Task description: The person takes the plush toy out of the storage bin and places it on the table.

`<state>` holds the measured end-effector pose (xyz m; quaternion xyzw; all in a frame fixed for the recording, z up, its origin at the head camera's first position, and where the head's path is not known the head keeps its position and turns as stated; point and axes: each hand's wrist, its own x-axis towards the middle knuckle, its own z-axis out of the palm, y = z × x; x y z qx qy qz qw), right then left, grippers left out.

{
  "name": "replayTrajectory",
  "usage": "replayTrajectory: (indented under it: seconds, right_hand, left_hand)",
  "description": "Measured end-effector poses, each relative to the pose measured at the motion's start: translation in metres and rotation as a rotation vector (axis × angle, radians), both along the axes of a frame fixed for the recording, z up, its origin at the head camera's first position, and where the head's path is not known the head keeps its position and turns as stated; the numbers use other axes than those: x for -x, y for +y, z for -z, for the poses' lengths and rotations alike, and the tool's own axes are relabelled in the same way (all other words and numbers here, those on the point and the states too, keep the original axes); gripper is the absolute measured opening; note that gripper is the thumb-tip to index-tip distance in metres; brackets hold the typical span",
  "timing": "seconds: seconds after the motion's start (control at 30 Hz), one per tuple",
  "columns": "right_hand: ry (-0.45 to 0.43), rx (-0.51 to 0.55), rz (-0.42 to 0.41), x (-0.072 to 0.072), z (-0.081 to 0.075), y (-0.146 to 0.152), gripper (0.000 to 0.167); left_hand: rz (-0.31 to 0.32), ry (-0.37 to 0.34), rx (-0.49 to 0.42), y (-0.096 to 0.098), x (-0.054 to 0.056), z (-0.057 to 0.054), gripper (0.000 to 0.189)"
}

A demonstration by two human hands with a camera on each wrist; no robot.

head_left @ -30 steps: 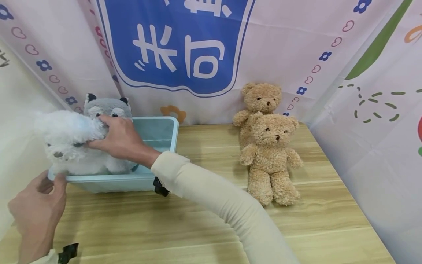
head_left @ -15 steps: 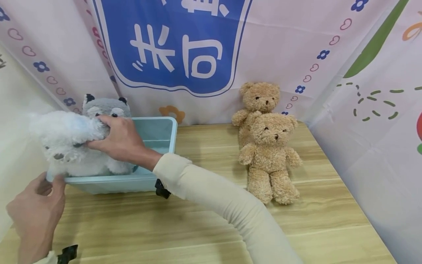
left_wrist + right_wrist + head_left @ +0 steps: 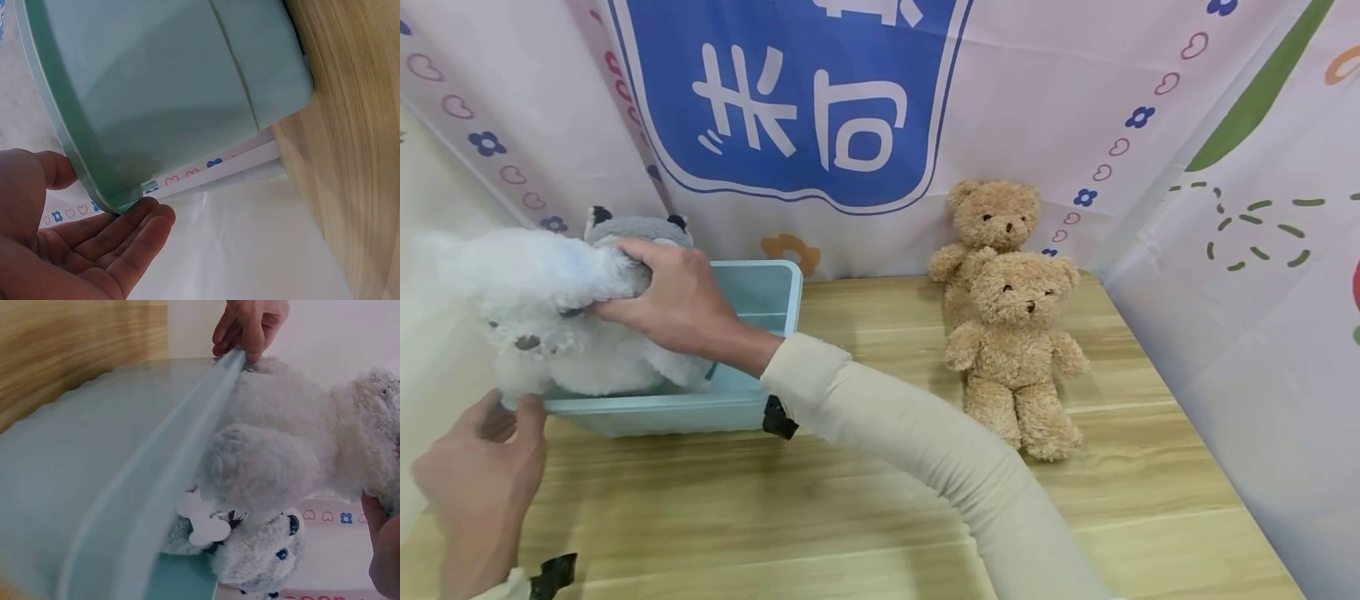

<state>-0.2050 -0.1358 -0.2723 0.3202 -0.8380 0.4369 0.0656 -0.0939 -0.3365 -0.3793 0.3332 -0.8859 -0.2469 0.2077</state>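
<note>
So you've got the white fluffy plush toy [image 3: 531, 292] at the left end of the pale blue bin [image 3: 670, 417], its lower body down behind the front rim and its head sticking up well above it. Your right hand [image 3: 673, 300] has it by the side of the head, thumb and fingers closed into the fur with no real gap. Your left hand [image 3: 486, 467] is pinching the bin's front left corner, thumb on one side of the rim and fingertips on the other, pretty much closed up on it. Right behind the white one there's a gray plush toy [image 3: 640, 229] with black-tipped ears, also in the bin, mostly blocked by your right hand and the white fluff. The bin's on the wood-grain surface [image 3: 865, 500], and well off to its right you've got two tan teddy bears, the front one [image 3: 1018, 333] partly covering the rear one [image 3: 1000, 217]. Behind all that hangs a printed cloth backdrop [image 3: 872, 242] with a big blue panel.
</note>
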Motion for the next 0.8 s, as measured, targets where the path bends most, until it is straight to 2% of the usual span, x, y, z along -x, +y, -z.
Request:
replayTrajectory:
  seconds: [0.2,0.37,0.53,0.8]
  right_hand:
    - [0.016,0.053,0.012,0.004,-0.01,0.009,0.059]
    - [-0.034,0.123,0.03,0.009,-0.022,0.019,0.056]
    - [-0.1,0.209,0.006,0.015,-0.036,0.036,0.057]
    - [-0.119,0.284,0.014,0.026,-0.052,0.063,0.06]
  left_hand:
    - [-0.001,-0.033,-0.021,-0.002,-0.001,-0.002,0.055]
    - [-0.007,-0.051,-0.036,-0.002,-0.001,-0.001,0.056]
    - [-0.013,-0.054,-0.046,-0.001,-0.001,-0.001,0.057]
    - [-0.005,-0.061,-0.063,0.001,-0.002,-0.004,0.058]
